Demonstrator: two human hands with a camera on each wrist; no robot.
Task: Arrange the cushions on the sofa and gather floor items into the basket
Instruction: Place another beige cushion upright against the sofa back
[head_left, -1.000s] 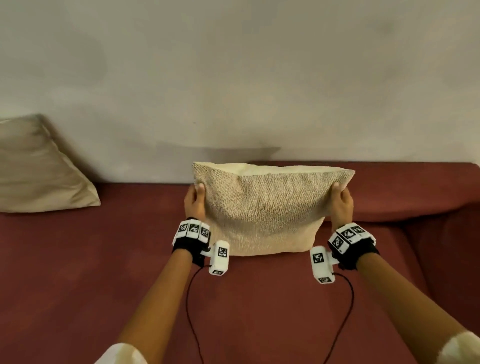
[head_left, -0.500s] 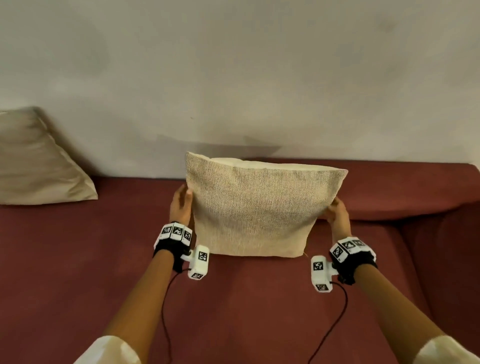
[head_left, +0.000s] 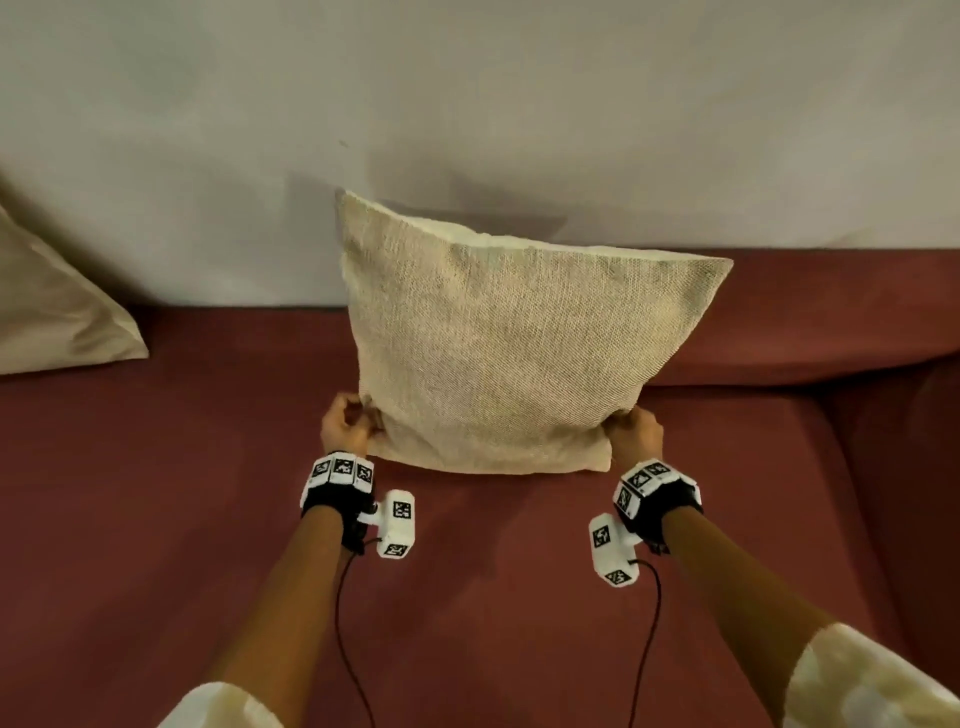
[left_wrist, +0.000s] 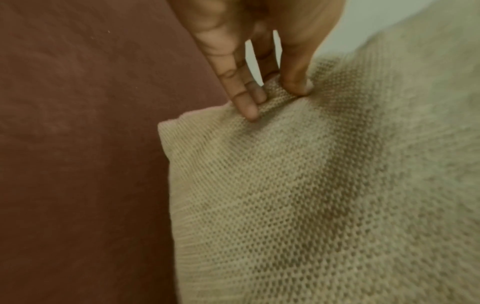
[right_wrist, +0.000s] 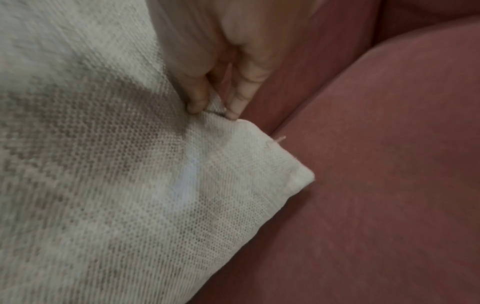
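Note:
A beige woven cushion (head_left: 509, 353) stands upright on the dark red sofa seat (head_left: 156, 519), its top leaning toward the wall. My left hand (head_left: 348, 428) pinches its lower left edge; the left wrist view shows the fingers (left_wrist: 249, 102) and thumb squeezing a fold of the cushion (left_wrist: 324, 195). My right hand (head_left: 634, 434) grips the lower right edge; in the right wrist view the fingers (right_wrist: 239, 98) pinch the fabric just above the cushion's (right_wrist: 130, 185) corner.
A second beige cushion (head_left: 57, 317) leans on the wall at the far left. The sofa's backrest (head_left: 831, 312) and armrest (head_left: 914, 467) rise at the right. A pale wall (head_left: 467, 104) stands behind. No basket or floor items are in view.
Both hands have slid from the cushion's upper sides down to its lower corners. The cushion now stands taller and leans back toward the wall.

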